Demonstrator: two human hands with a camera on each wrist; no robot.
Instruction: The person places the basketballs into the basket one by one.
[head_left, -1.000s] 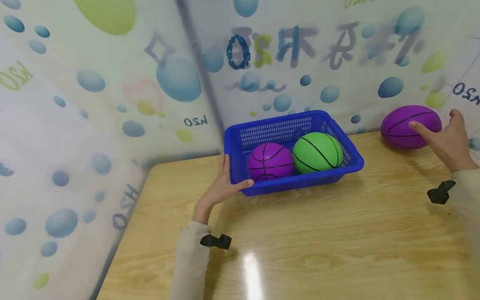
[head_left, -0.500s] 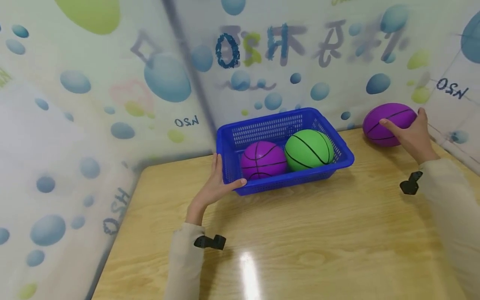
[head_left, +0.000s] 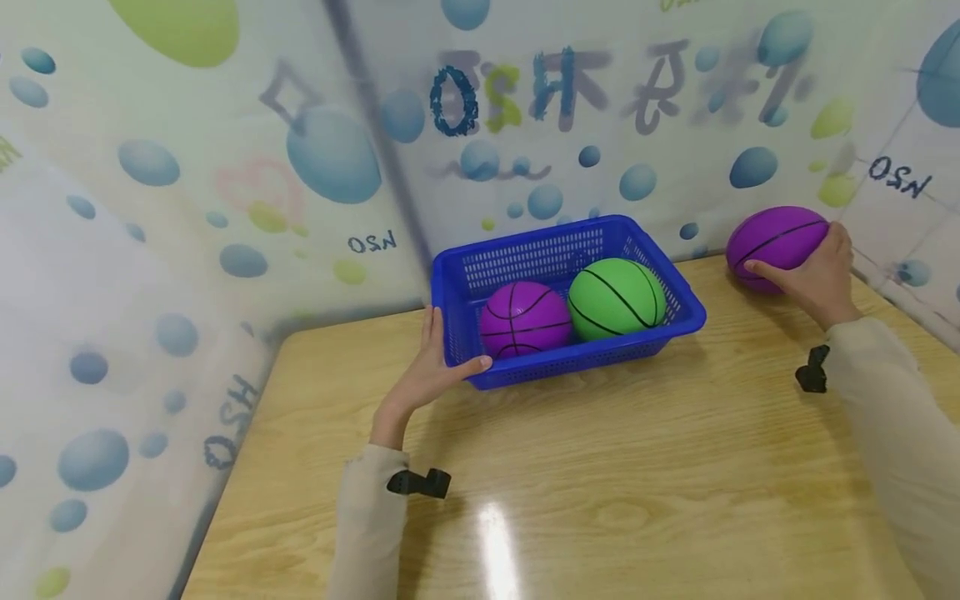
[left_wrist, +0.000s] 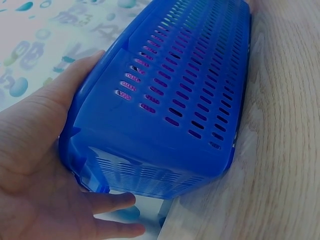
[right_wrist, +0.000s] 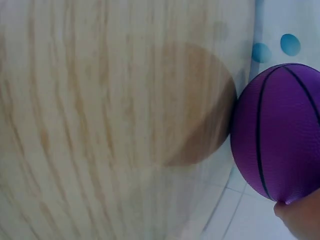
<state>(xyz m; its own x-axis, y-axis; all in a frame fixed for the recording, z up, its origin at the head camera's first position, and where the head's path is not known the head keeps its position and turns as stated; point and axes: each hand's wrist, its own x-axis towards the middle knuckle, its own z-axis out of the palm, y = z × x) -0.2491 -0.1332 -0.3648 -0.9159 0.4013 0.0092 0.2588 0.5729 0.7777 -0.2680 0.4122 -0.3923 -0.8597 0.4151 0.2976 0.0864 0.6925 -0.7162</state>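
Observation:
A blue plastic basket (head_left: 570, 358) stands on the table, with a purple mini basketball (head_left: 525, 321) and a green mini basketball (head_left: 617, 298) side by side inside. My left hand (head_left: 423, 379) holds the basket's near left corner, its thumb on the front rim and its fingers along the left end. In the left wrist view, two fingers (left_wrist: 117, 200) extend below the rim. Far to the right, my right hand (head_left: 821, 279) grips another purple mini basketball (head_left: 776, 237) near the table's back edge. Its thumb presses into the ball (right_wrist: 280, 130) in the right wrist view; its other fingers are mostly hidden.
The wooden table (head_left: 600, 483) meets a patterned wall sheet (head_left: 570, 108) behind the basket and balls. Another sheet (head_left: 112, 333) rises along the left side. Bare tabletop lies between the basket and the right-hand ball, and in front of both.
My right hand has closed further around the purple ball, thumb and fingers now pressing on it. The head view has shifted slightly right; the left hand keeps its place on the basket.

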